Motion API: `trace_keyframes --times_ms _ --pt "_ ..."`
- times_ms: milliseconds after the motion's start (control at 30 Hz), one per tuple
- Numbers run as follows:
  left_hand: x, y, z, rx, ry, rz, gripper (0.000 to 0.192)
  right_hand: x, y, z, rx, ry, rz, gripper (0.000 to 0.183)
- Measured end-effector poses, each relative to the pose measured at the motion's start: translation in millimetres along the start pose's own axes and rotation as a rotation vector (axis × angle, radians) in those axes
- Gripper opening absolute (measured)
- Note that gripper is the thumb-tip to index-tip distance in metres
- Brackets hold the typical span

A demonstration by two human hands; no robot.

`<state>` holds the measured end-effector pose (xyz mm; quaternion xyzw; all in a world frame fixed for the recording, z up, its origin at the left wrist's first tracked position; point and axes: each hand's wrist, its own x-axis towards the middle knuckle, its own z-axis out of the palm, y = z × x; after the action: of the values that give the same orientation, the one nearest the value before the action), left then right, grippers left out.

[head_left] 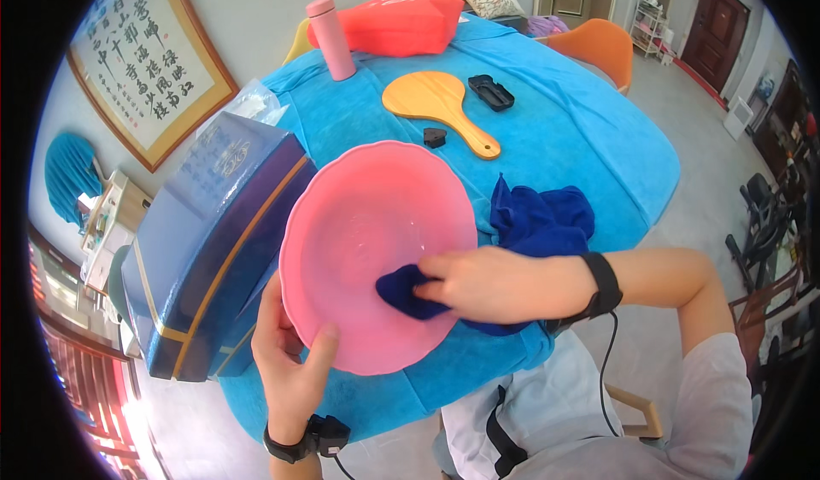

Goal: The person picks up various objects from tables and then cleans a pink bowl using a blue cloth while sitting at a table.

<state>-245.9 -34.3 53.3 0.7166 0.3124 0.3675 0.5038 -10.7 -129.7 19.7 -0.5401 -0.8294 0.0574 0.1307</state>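
Observation:
A pink plastic basin [359, 224] with a scalloped rim is tilted over the table, its inside facing up. My left hand [298, 345] grips its lower left rim, thumb on the inner side and fingers behind. My right hand [487, 284] pinches a dark blue cloth [407, 291] and presses part of it against the inside of the basin at the lower right. More dark blue cloth [544, 220] lies bunched on the table beyond my right wrist; whether it is the same piece I cannot tell. Both wrists wear black bands with cables.
A blue box [211, 243] stands at the left by the basin. Behind the basin, on the blue tablecloth [564, 134], lie a small black part [434, 137], a wooden paddle-shaped board [429, 95] and a black tray [491, 92]. Farther back are a pink bottle [333, 44] and a red bag [397, 25].

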Motion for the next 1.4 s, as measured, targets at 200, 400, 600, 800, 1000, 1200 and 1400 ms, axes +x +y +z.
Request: trace_keyframes --times_ms 200,400,600,800,1000,1200,1400 --pt "0 -16 4 0.397 -0.19 0.244 0.089 4 -18 4 0.134 -0.063 0.082 0.039" --pt "0 -13 8 0.127 -0.209 -0.124 0.08 -3 -9 10 -0.144 0.132 0.051 0.031" --pt "-8 8 0 -0.015 -0.083 -0.013 0.068 0 14 -21 -0.288 0.179 0.183 0.028" --pt "-2 -1 2 -0.081 0.139 0.007 0.066 2 -9 -1 0.095 -0.083 0.009 0.035" --pt "1 -15 3 0.375 -0.152 0.336 0.075 2 -13 4 0.102 -0.015 0.059 0.038" --pt "-2 -14 12 0.096 -0.25 -0.053 0.084 -2 -5 12 -0.019 0.127 0.086 0.029" --pt "-4 5 0 -0.086 -0.201 -0.101 0.081 -1 8 -3 -0.22 0.207 0.116 0.016"
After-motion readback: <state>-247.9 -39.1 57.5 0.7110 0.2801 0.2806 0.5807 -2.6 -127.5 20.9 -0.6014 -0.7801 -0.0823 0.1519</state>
